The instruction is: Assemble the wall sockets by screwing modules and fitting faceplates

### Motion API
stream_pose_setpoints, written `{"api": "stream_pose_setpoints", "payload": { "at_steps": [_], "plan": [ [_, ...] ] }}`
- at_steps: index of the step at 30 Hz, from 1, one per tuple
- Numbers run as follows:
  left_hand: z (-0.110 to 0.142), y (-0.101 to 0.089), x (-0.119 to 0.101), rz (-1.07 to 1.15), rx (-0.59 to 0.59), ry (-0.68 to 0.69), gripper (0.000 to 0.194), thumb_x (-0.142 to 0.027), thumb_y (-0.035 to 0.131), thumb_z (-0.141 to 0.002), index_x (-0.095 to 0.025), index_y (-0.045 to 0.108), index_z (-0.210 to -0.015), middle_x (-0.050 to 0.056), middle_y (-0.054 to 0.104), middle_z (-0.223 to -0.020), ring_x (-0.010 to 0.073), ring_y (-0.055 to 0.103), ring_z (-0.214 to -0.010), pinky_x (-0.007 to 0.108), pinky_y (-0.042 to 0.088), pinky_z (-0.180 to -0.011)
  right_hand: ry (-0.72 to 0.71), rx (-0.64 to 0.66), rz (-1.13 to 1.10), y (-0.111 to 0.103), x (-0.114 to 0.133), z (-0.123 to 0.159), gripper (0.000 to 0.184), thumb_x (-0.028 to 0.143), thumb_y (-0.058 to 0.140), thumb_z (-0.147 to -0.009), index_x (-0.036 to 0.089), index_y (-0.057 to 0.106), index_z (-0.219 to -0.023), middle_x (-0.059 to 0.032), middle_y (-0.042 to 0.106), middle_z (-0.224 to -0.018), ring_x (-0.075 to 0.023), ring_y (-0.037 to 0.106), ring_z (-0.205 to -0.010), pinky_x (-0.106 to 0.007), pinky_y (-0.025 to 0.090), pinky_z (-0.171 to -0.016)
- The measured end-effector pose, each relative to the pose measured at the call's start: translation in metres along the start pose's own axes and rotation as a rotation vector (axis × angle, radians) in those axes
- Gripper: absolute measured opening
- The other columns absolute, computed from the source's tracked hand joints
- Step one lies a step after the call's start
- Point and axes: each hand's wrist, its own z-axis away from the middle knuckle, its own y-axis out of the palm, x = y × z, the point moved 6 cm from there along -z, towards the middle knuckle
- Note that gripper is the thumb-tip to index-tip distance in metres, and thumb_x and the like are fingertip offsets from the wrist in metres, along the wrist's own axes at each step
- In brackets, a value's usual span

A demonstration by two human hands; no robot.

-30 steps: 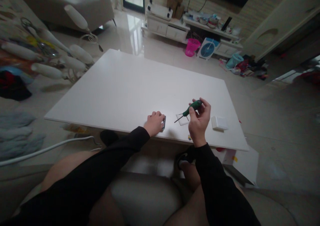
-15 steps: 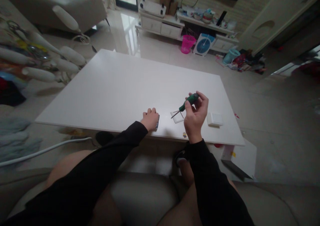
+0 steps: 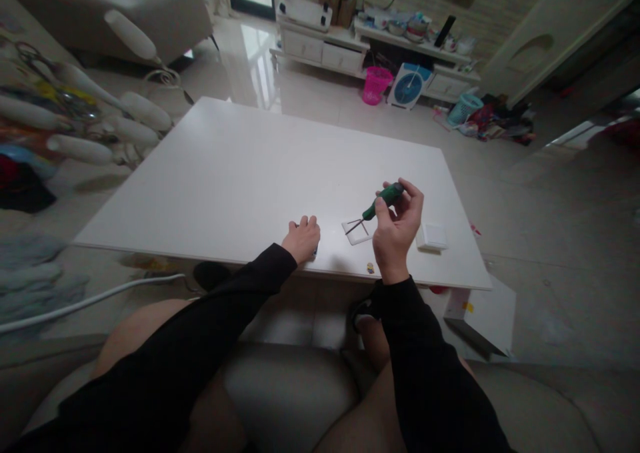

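Holding a screwdriver with a fat green handle and a thin metal rod [image 3: 384, 199], I have my right hand [image 3: 399, 229] up over the white, smooth table [image 3: 240, 173]. My right fingers are bent around the handle, and the rod slants down to the left. Its tip is by the left side of a flat, white, square frame [image 3: 361, 241]; I cannot tell if they touch. My left hand [image 3: 303, 238] is down near the table's front edge, fingers bent over a small, dark part [image 3: 315, 249]. My hand hides most of it, so I cannot tell how tight my grip is. A thick, white, square box [image 3: 433, 237] sits to the right of my right hand. The pieces lie apart, so I think the work is partway. No screws show, so I cannot tell how much is left.
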Motion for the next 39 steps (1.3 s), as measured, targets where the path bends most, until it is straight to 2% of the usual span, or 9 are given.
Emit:
{"api": "stream_pose_setpoints", "payload": {
  "at_steps": [6, 11, 14, 19, 25, 31, 35, 37, 39],
  "plan": [
    [-0.002, -0.004, 0.001, 0.008, 0.027, 0.028, 0.028, -0.019, 0.045, -0.102, -0.006, 0.067, -0.113, 0.024, 0.056, -0.123, 0.0367, 0.052, -0.118, 0.047, 0.048, -0.085, 0.006, -0.017, -0.024, 0.000, 0.000, 0.000, 0.043, 0.026, 0.065, -0.092, 0.031, 0.051, -0.133, -0.0067, 0.068, -0.128, -0.0222, 0.071, -0.112, -0.043, 0.062, -0.092],
    [-0.002, -0.013, 0.005, 0.005, 0.052, 0.016, 0.034, -0.018, 0.036, -0.105, -0.005, 0.066, -0.116, 0.024, 0.057, -0.126, 0.0352, 0.053, -0.119, 0.045, 0.051, -0.083, 0.006, -0.023, -0.037, 0.000, 0.000, 0.000, 0.043, 0.026, 0.065, -0.091, 0.031, 0.052, -0.132, -0.0053, 0.069, -0.126, -0.0209, 0.071, -0.110, -0.043, 0.061, -0.092],
    [-0.003, -0.013, 0.007, 0.011, 0.081, -0.004, 0.031, -0.015, 0.038, -0.104, -0.006, 0.066, -0.115, 0.024, 0.058, -0.126, 0.0354, 0.053, -0.121, 0.047, 0.050, -0.087, 0.004, -0.013, -0.029, 0.000, 0.001, 0.000, 0.044, 0.026, 0.065, -0.092, 0.032, 0.052, -0.133, -0.0051, 0.069, -0.126, -0.0204, 0.071, -0.110, -0.043, 0.061, -0.093],
    [-0.005, -0.012, 0.006, 0.072, 0.106, -0.007, 0.030, -0.023, 0.041, -0.106, -0.006, 0.064, -0.116, 0.024, 0.060, -0.126, 0.0357, 0.055, -0.122, 0.049, 0.049, -0.093, 0.026, -0.015, -0.041, 0.000, 0.001, 0.000, 0.044, 0.027, 0.066, -0.091, 0.031, 0.052, -0.132, -0.0051, 0.069, -0.126, -0.0204, 0.071, -0.110, -0.042, 0.060, -0.093],
    [-0.009, -0.008, 0.013, 0.218, 0.133, -0.052, 0.026, -0.017, 0.042, -0.104, -0.006, 0.060, -0.119, 0.025, 0.065, -0.122, 0.0370, 0.061, -0.119, 0.053, 0.045, -0.098, 0.034, 0.018, -0.018, 0.001, -0.001, 0.000, 0.045, 0.028, 0.063, -0.092, 0.032, 0.049, -0.134, -0.0071, 0.066, -0.130, -0.0228, 0.069, -0.114, -0.046, 0.060, -0.096],
    [-0.016, -0.015, 0.049, 0.318, 0.143, -0.086, 0.021, -0.007, 0.052, -0.095, -0.013, 0.057, -0.114, 0.016, 0.073, -0.108, 0.0255, 0.070, -0.102, 0.035, 0.048, -0.084, 0.018, 0.026, -0.007, 0.001, -0.003, 0.000, 0.046, 0.028, 0.062, -0.093, 0.033, 0.047, -0.136, -0.0082, 0.064, -0.130, -0.0244, 0.068, -0.116, -0.050, 0.059, -0.099],
    [-0.009, -0.019, 0.086, 0.338, 0.070, -0.162, 0.016, -0.013, 0.048, -0.100, -0.015, 0.057, -0.113, 0.016, 0.073, -0.107, 0.0254, 0.069, -0.100, 0.035, 0.048, -0.083, -0.024, 0.033, 0.027, 0.001, -0.001, -0.001, 0.045, 0.028, 0.062, -0.093, 0.032, 0.049, -0.136, -0.0075, 0.066, -0.129, -0.0235, 0.070, -0.115, -0.047, 0.061, -0.093],
    [0.000, -0.016, 0.109, 0.372, 0.009, -0.274, 0.015, -0.015, 0.054, -0.097, -0.017, 0.058, -0.112, 0.013, 0.074, -0.100, 0.0249, 0.069, -0.096, 0.034, 0.048, -0.082, -0.031, 0.030, 0.030, 0.001, -0.001, -0.001, 0.045, 0.027, 0.062, -0.093, 0.033, 0.050, -0.136, -0.0068, 0.066, -0.128, -0.0231, 0.070, -0.114, -0.046, 0.061, -0.092],
    [0.009, -0.008, 0.126, 0.396, -0.004, -0.332, 0.016, -0.018, 0.059, -0.095, -0.018, 0.058, -0.111, 0.009, 0.074, -0.095, 0.0235, 0.069, -0.093, 0.034, 0.049, -0.083, -0.022, 0.029, 0.020, 0.001, -0.001, 0.000, 0.045, 0.026, 0.063, -0.092, 0.033, 0.051, -0.135, -0.0062, 0.067, -0.127, -0.0227, 0.070, -0.113, -0.045, 0.061, -0.092]
  ]
}}
